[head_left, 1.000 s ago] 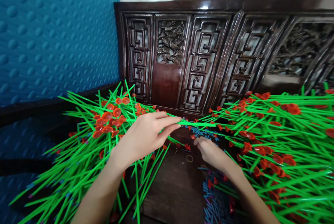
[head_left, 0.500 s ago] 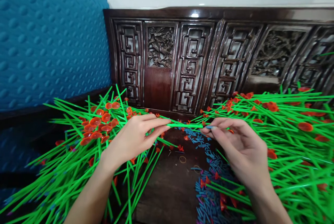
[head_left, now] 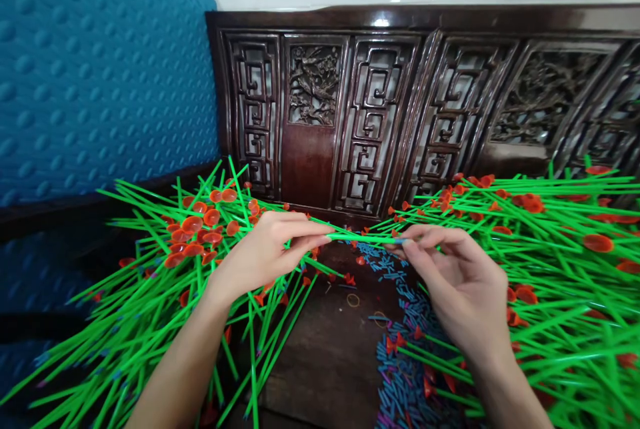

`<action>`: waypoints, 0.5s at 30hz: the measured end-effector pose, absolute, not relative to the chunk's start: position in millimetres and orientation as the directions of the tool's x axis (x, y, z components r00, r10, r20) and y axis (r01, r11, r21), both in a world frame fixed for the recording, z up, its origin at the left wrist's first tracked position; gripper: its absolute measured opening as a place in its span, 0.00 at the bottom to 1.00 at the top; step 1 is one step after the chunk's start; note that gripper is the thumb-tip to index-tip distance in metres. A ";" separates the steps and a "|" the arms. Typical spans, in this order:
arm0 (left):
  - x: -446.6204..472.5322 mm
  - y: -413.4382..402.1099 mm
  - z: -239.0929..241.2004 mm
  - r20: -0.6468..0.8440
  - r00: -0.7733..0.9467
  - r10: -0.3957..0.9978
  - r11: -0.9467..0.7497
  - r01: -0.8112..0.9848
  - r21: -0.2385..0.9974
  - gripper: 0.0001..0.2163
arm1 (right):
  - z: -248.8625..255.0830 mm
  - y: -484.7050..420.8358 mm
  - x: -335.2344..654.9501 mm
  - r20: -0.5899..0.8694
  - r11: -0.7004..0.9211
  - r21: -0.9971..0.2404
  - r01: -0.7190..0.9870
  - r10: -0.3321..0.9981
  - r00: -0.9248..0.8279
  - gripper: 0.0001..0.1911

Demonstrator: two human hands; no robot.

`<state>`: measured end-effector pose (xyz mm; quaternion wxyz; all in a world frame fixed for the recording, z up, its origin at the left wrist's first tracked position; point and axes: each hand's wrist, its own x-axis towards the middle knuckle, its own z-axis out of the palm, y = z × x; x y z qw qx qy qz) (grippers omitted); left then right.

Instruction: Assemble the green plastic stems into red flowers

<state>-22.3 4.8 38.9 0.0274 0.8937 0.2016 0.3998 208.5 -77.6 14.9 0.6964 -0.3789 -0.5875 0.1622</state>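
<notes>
My left hand is closed, its thumb and fingers pinching a thin green plastic stick that lies level between my two hands. The stick's left part is hidden behind that hand. At the stick's right end, my right hand pinches a small blue tube piece. Piece and stick tip are in line and appear to touch; whether one sits inside the other I cannot tell. Under and beside my left arm lies a heap of green sticks with red cups. Loose blue tube pieces are strewn near my right hand.
A second big heap of green sticks with red cups fills the right side. Behind stands a carved dark wood backrest. A blue bumpy mat rises at the left. On the dark wood surface lies a rubber band.
The blue tube piece has come from slantwise beside the stick's right end into line with its tip. The whole view has shifted slightly; both hands keep their pinch.
</notes>
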 end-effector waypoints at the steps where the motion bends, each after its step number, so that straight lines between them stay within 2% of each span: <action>1: -22.4 4.9 38.5 0.701 0.598 0.387 -0.915 0.346 0.210 0.09 | 14.9 -78.8 206.9 0.728 0.669 -0.685 0.287 0.637 0.254 0.05; 4: -24.6 6.1 37.2 0.700 0.604 0.381 -0.918 0.340 0.206 0.09 | 14.4 -81.6 204.9 0.770 0.672 -0.633 0.384 0.595 0.229 0.05; 7: -30.6 9.7 36.4 0.695 0.628 0.351 -0.928 0.333 0.168 0.09 | 14.1 -81.0 207.7 0.714 0.643 -0.696 0.319 0.668 0.212 0.05; 11: -37.0 10.0 38.0 0.688 0.670 0.281 -0.887 0.455 -0.081 0.09 | 13.1 -75.7 213.9 0.562 0.532 -0.809 0.250 0.825 0.065 0.07; 13: -35.1 4.5 39.4 0.709 0.674 0.207 -0.842 0.492 -0.223 0.09 | 10.2 -72.9 215.3 0.459 0.447 -0.869 0.213 0.888 0.006 0.10; 15: -29.5 -3.6 40.1 0.763 0.636 0.114 -0.802 0.513 -0.308 0.09 | 4.6 -70.3 214.4 0.324 0.335 -0.929 0.160 0.942 -0.090 0.12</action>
